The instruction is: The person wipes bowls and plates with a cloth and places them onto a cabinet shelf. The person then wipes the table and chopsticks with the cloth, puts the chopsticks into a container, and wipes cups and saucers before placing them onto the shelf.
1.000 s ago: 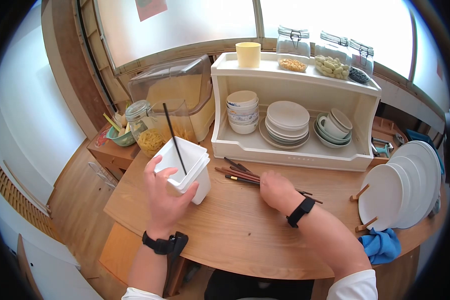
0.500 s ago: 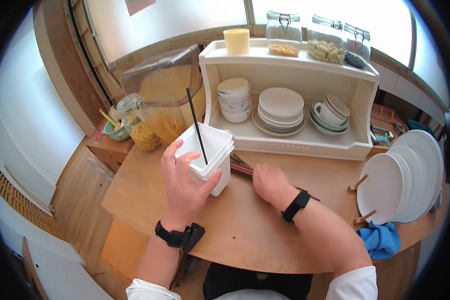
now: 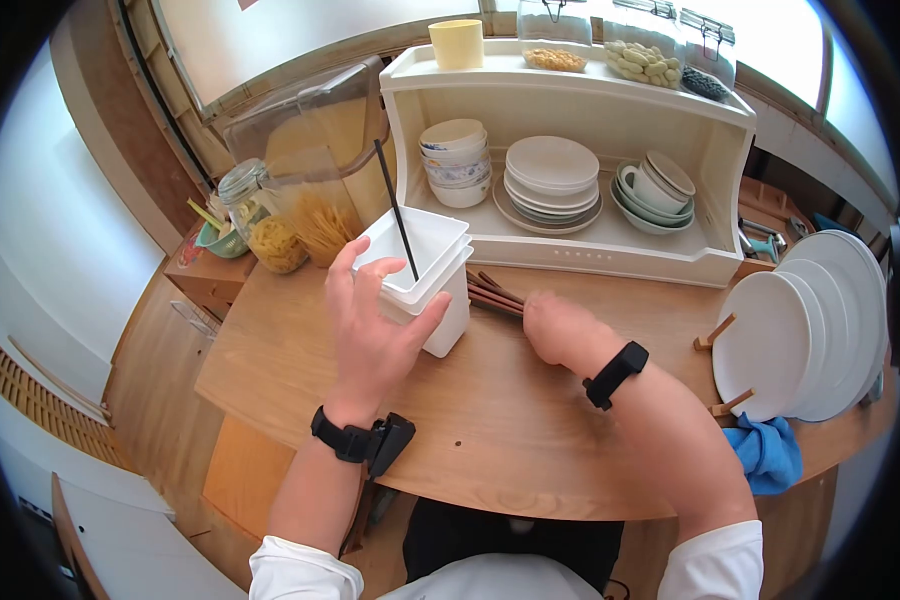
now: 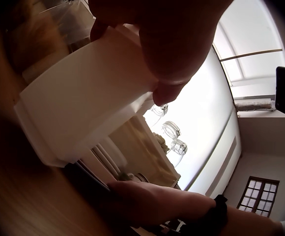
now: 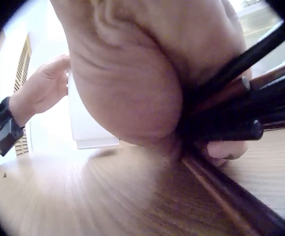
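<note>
My left hand [image 3: 375, 325] grips a white square container [image 3: 452, 315] with a doubled rim, thumb on the near side and fingers along the left. One black chopstick [image 3: 395, 205] leans inside, its upper end sticking out. Just right of the container, my right hand [image 3: 568, 332] holds a bundle of brown and black chopsticks [image 3: 495, 295] low over the wooden table. In the right wrist view, dark chopsticks [image 5: 275, 105] fan out from the curled fingers; one brown chopstick [image 5: 221, 189] angles down apart from the rest. The left wrist view shows the container [image 4: 83, 93] tilted, its base toward the right hand.
Behind stands a white shelf [image 3: 610, 262] with bowls, stacked plates and cups; jars and a yellow cup [image 3: 457, 45] top it. White plates [image 3: 760, 345] stand in a rack at right, beside a blue cloth [image 3: 767, 455]. Pasta containers [image 3: 278, 245] are at back left.
My left hand has carried the container rightward, close to the chopsticks. My right hand has gathered the chopsticks, which lay more spread out before. The head view has tipped downward.
</note>
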A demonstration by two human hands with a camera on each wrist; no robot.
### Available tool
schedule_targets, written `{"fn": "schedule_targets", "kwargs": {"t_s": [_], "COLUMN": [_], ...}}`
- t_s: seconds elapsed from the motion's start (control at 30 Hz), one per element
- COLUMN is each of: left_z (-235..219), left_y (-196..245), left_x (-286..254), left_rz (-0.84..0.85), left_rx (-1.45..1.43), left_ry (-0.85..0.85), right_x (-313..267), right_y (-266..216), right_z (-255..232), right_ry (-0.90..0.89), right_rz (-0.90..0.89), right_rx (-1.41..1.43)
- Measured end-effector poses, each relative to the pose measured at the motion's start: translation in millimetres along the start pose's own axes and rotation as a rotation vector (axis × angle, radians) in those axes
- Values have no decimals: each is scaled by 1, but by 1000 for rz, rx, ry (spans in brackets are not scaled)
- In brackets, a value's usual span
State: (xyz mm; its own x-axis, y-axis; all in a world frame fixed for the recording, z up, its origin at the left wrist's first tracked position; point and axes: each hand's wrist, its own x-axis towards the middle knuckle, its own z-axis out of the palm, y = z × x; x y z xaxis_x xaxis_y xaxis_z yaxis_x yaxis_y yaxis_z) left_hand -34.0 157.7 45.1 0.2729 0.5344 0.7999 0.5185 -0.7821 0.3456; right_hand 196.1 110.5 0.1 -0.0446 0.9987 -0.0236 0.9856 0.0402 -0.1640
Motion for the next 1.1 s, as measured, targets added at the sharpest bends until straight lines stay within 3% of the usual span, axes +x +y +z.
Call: {"fn": "schedule_targets", "kwargs": {"t_s": [0.33, 0.5, 0.73, 0.83, 1.03, 1.1], "left_z": [30, 42, 63, 66, 39, 14], "left_y": [10, 12, 13, 23, 32, 47], "left_x": [9, 9, 11, 13, 6, -14], "left_rz": [-25, -12, 58, 14, 24, -5], "left_rx": [-39, -31, 16, -4, 2, -267], "left_ry": [16, 20, 28, 2, 1, -25], "right_x": [-21, -48, -88, -104, -159, -182], "right_y": [9, 21, 23, 26, 9, -13], "right_z": [-6, -16, -29, -31, -49, -53], "right_ry": [6, 19, 6, 13, 279, 450], "right_rz": [16, 234, 268, 288, 241, 193], "right_rx": [39, 55, 17, 84, 458, 634]}}
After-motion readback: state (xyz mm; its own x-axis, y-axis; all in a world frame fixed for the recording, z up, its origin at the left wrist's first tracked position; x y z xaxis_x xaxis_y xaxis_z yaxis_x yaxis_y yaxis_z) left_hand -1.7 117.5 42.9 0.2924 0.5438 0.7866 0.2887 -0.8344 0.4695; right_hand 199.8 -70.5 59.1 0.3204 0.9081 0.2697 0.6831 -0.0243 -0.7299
